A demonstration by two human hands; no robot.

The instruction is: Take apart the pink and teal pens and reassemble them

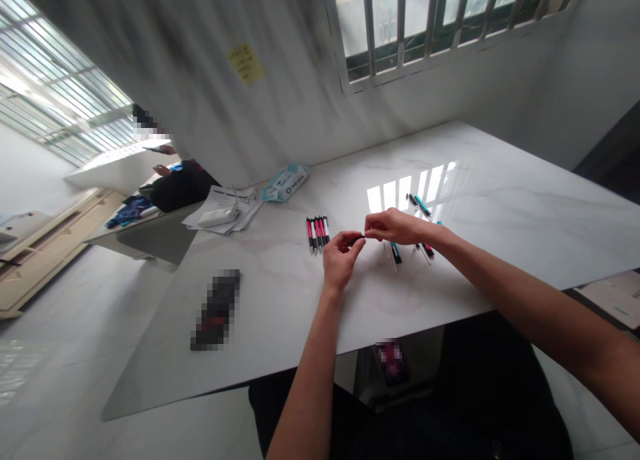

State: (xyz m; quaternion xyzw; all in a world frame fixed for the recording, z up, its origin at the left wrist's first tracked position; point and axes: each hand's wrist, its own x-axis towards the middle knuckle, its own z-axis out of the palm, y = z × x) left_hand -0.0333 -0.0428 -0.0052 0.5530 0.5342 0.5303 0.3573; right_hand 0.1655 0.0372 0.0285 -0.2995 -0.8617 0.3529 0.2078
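Over the white marbled table point(280, 313), my left hand point(340, 260) pinches a dark pen part point(355, 240), most of it hidden by the fingers. My right hand point(393, 225) closes its fingertips on the other end of that part, so both hands meet there. Left of them lies a row of several pens point(317, 233) with red, white and black barrels, side by side. Under and beyond my right hand are scattered loose pen parts: a teal barrel point(423, 205), another teal and black piece point(396, 252), a red and black piece point(428, 249) and thin white refills.
A pack of wipes point(286, 183) and papers point(220, 207) with a white object on them lie at the back left. A blurred-out dark object point(216, 310) rests front left. Another person point(180, 183) is at a farther table. A barred window point(400, 27) is above.
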